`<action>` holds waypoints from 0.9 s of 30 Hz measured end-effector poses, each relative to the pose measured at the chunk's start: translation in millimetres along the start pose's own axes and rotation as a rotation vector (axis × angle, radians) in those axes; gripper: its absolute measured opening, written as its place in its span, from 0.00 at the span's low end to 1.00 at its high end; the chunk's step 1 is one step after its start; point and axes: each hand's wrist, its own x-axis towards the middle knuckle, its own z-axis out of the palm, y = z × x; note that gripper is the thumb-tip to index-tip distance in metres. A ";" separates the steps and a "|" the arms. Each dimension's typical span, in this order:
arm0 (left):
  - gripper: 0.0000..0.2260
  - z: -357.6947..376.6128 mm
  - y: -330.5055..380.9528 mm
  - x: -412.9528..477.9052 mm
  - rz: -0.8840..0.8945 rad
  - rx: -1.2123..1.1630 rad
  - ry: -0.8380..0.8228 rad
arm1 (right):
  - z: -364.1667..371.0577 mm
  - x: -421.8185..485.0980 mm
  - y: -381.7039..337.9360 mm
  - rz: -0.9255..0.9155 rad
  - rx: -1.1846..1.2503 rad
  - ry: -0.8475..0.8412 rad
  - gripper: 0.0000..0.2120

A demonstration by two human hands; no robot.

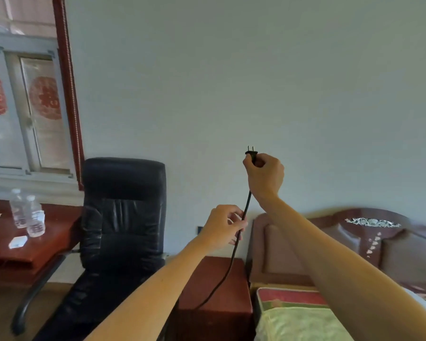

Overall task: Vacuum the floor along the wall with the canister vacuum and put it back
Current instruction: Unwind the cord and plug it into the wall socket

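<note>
My right hand (265, 177) is raised in front of the pale wall and grips a black two-pin plug (251, 153), pins pointing up. The black power cord (234, 252) hangs down from it, curving over the bedside cabinet and out of sight behind my left arm. My left hand (223, 226) pinches the cord a short way below the plug. The canister vacuum itself is out of view. A dark wall socket (199, 230) shows low on the wall, just left of my left hand.
A black leather office chair (116, 230) stands on the left. A red-brown desk (42, 249) carries two water bottles (27, 212). A red-brown bedside cabinet (221, 299) sits below my hands. A bed with a carved headboard (354, 244) fills the right.
</note>
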 end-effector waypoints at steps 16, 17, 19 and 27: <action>0.04 95.4 -108.3 65.4 -0.223 0.000 -0.102 | 22.0 28.5 173.5 0.200 -0.131 -0.057 0.12; 0.04 95.6 -118.6 68.6 -0.235 -0.007 -0.105 | 30.0 28.0 181.4 0.202 -0.146 -0.065 0.12; 0.04 93.9 -139.7 76.7 -0.254 -0.020 -0.108 | 47.9 27.9 196.1 0.204 -0.169 -0.087 0.13; 0.04 65.4 -236.6 134.1 -0.306 -0.059 -0.074 | 144.5 43.6 240.4 0.221 -0.246 -0.158 0.17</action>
